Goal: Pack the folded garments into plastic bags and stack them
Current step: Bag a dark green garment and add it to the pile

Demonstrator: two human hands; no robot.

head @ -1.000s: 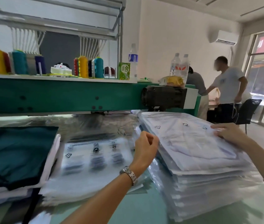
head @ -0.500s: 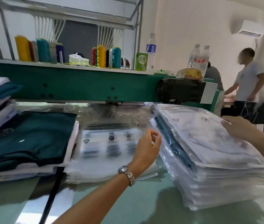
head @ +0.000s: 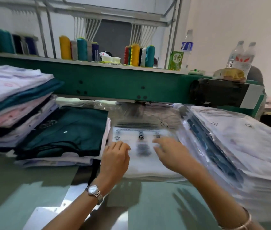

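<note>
Bagged stack, right: tall, done. Folded garments, left: many unbagged. Your right hand, fingers spread, and left hand, grip unclear, at the empty plastic bags between.

Bare forearms, no sleeves. Silver metal-link wristwatch on left wrist; thin rose-gold bangle on right wrist.

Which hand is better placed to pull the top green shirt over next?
Left, probably. The left hand sits at the left edge of the empty bags, beside the green shirt; the right hand lies farther right, toward the packed stack.
</note>
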